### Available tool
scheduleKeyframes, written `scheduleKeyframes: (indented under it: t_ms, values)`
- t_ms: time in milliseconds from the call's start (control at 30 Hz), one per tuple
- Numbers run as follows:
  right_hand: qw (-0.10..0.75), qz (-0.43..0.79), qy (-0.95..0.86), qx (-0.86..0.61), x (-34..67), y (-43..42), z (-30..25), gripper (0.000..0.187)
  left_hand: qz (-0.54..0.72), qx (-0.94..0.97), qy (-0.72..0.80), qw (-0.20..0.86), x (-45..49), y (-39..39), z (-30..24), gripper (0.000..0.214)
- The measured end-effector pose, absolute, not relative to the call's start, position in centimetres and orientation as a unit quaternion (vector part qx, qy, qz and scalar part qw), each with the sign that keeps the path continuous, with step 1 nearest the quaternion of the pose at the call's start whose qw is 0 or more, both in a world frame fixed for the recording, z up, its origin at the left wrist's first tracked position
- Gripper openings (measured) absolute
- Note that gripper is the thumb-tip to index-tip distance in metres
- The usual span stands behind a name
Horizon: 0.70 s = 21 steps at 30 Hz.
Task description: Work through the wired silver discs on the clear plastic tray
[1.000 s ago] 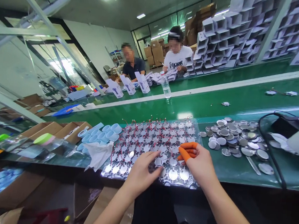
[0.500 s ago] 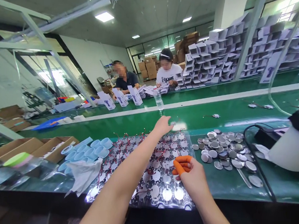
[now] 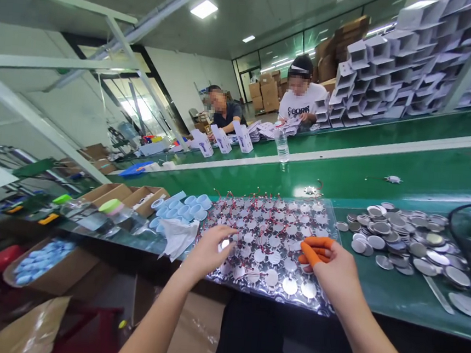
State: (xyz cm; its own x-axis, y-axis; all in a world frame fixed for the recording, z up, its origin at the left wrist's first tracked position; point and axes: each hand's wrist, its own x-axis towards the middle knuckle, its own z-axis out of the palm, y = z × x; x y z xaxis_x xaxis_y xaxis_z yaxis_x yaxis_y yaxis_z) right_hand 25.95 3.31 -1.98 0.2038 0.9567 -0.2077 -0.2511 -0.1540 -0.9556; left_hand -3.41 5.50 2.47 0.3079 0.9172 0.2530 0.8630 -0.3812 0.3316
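Under both hands, on a see-through plastic sheet [image 3: 323,300], lie rows of star-shaped LED boards [image 3: 273,258] w/ red wires, packed close together. L hand [image 3: 208,251]: fingers fairly narrow, reaching toward R hand, fingertips [image 3: 230,232] right over the boards near sheet's L side. Small shiny bit shows just by them, can't tell if it's pinched. R hand [image 3: 332,270]: fingers curled in tight, orange finger cots [image 3: 314,248] on them, over sheet's R edge. Nothing visibly held, can't tell for sure.

Just R of R hand: big loose pile of round metal discs [image 3: 395,240] on the bench, flat metal strip [image 3: 439,295] past it, nearer the bench edge. Just L of L hand: crumpled white plastic bag [image 3: 178,238], touching sheet's edge, w/ blue plastic cups [image 3: 178,210] behind it and cardboard boxes [image 3: 124,197] further L. Below and L of L hand, off the bench: open cardboard box [image 3: 52,265] of blue parts. Ahead of both hands: green conveyor belt [image 3: 342,180] w/ one loose LED board [image 3: 312,190]. Well past it: water bottle [image 3: 281,145], two co-workers [image 3: 304,97] at far bench, stacks of white boxes [image 3: 393,75] to their R.
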Motion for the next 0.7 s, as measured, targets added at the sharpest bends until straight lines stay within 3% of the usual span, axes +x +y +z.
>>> scheduleKeyframes:
  t_ms: [100, 233, 500, 633, 700]
  values:
    - [0.555, 0.541, -0.328, -0.539, 25.8, 3.2, -1.8, 0.035, 0.193, 0.813, 0.545, 0.067, -4.2, 3.3, 1.1, 0.034]
    - [0.547, 0.538, -0.331, -0.55, 25.7, 3.1, -1.7, 0.036, 0.228, 0.773, 0.591, -0.009, -4.7, 3.4, -0.2, 0.039]
    - [0.565, 0.529, -0.325, -0.543, 25.6, 3.3, -1.8, 0.034, 0.199, 0.798, 0.548, -0.156, -5.3, 3.8, -2.7, 0.027]
    - [0.573, 0.535, -0.307, -0.54, 25.3, 3.4, -1.5, 0.026, 0.249, 0.808, 0.482, -0.231, -4.1, 3.2, -0.9, 0.023]
    - [0.579, 0.538, -0.296, -0.536, 25.1, 3.8, -1.6, 0.021, 0.303, 0.808, 0.46, -0.21, -2.0, 3.6, 1.0, 0.026]
